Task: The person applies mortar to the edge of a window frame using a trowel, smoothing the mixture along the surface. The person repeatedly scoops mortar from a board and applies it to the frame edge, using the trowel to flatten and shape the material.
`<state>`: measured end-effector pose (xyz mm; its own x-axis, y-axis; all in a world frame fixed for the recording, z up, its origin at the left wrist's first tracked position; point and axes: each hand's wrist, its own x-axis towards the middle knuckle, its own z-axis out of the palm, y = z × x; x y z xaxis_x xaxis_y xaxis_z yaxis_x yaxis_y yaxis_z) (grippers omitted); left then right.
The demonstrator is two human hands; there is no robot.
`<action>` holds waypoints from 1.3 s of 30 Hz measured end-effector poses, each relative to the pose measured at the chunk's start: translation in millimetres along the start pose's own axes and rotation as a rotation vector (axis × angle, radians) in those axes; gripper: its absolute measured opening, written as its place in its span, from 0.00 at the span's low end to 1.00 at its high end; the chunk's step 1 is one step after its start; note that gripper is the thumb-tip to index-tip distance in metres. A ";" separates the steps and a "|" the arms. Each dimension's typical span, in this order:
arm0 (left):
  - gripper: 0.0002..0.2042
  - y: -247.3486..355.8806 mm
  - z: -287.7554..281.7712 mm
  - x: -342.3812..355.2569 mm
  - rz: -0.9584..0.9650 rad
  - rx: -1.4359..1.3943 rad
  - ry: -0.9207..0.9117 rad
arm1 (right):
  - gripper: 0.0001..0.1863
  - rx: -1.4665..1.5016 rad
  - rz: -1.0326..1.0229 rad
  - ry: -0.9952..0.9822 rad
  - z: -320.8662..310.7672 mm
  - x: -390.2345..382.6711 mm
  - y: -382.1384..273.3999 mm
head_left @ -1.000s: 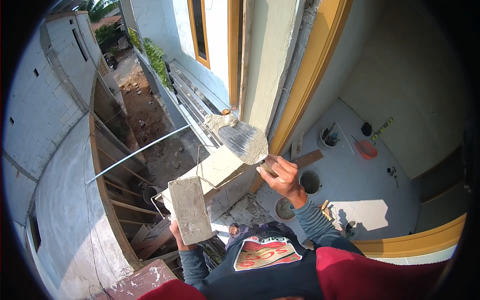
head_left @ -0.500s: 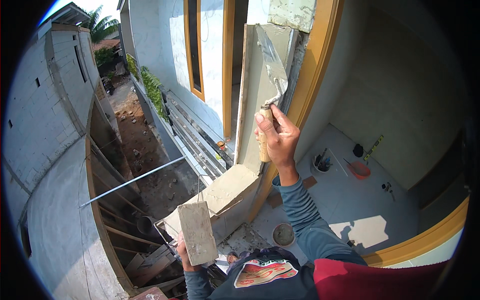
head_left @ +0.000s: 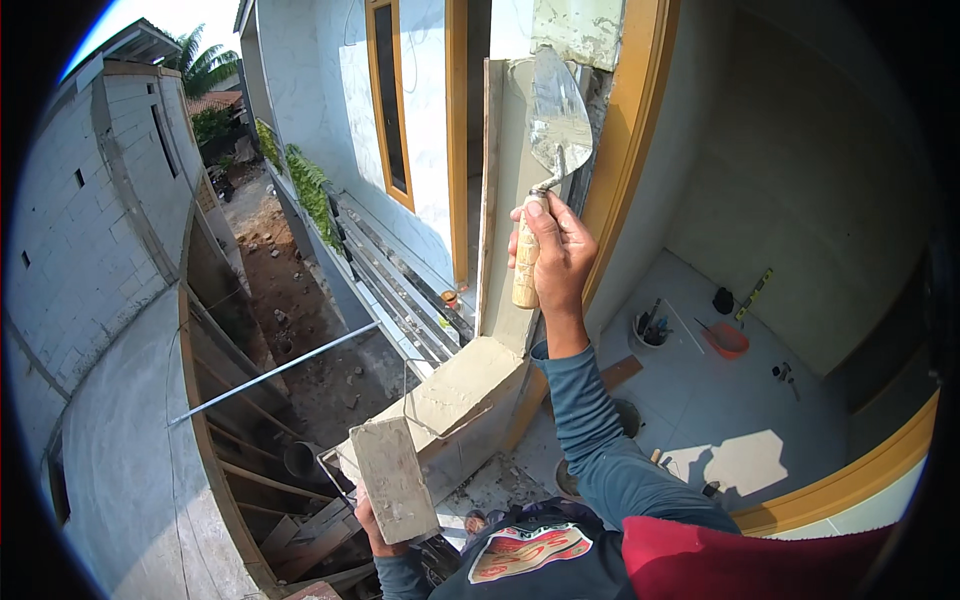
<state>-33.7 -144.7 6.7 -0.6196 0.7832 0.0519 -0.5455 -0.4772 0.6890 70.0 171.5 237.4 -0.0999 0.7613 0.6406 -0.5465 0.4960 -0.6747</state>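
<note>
My right hand (head_left: 553, 250) grips the wooden handle of a trowel (head_left: 556, 130), raised so its mortar-smeared blade points up against the grey plastered column (head_left: 505, 200) beside a yellow frame (head_left: 640, 130). My left hand (head_left: 372, 520), low in view, holds a flat mortar-coated float board (head_left: 393, 480) by its lower end. The board sits just in front of a fresh grey ledge of plaster (head_left: 462, 392) at the column's foot.
Far below on the left lie a dirt yard (head_left: 300, 320), timber framing (head_left: 240, 440) and a metal rod (head_left: 270, 372). On the right, a tiled floor (head_left: 720, 420) carries a bucket with tools (head_left: 650, 328), a red scoop (head_left: 727, 340) and a spirit level (head_left: 754, 293).
My right hand has lifted the trowel from beside the ledge up along the column, blade now pointing upward. The left hand kept the board low with little movement.
</note>
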 end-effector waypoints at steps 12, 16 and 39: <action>0.26 8.0 8.0 -1.4 0.010 0.001 0.002 | 0.12 -0.027 -0.017 -0.017 6.1 -3.6 -9.7; 0.31 10.7 29.8 -1.8 -0.026 -0.114 0.133 | 0.12 0.028 0.040 -0.014 12.0 8.6 -4.4; 0.32 14.3 21.4 1.0 -0.034 0.040 0.116 | 0.15 -0.070 0.014 -0.014 13.1 12.8 10.3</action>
<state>-30.1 -142.2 32.1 -0.6636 0.7460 -0.0549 -0.5459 -0.4328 0.7174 52.2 180.9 243.4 -0.1184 0.7627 0.6358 -0.4857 0.5139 -0.7071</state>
